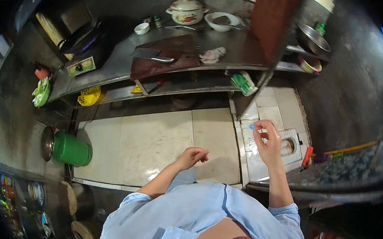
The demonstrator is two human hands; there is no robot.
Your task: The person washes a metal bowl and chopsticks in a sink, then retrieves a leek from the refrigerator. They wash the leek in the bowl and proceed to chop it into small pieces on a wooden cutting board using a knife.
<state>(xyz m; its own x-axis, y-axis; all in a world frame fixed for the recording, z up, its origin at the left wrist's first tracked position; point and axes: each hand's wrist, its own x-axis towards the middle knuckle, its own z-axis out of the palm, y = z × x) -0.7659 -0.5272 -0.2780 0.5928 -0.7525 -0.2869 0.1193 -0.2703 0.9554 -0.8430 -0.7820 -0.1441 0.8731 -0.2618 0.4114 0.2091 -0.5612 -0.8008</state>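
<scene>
My left hand (193, 157) hangs over the pale floor tiles (155, 147) with its fingers loosely curled; the inside of the palm is hidden. Raised at the right, my right hand (268, 142) has thumb and fingers bent but apart, and nothing shows between them. A small blue spot (251, 126) lies beside its fingertips; whether it is on the floor or touched by the hand I cannot tell. Ahead, a cleaver (152, 54) rests on a dark red cutting board (183, 49) at the counter's front. A crumpled cloth (212, 55) is right of the board.
The dark counter (122, 55) carries a lidded enamel pot (186, 13), a white bowl (220, 27) and a gas stove (81, 66) with a wok. A green gas cylinder (72, 148) is on the left. A brown partition (275, 21) stands before a squat toilet (292, 147).
</scene>
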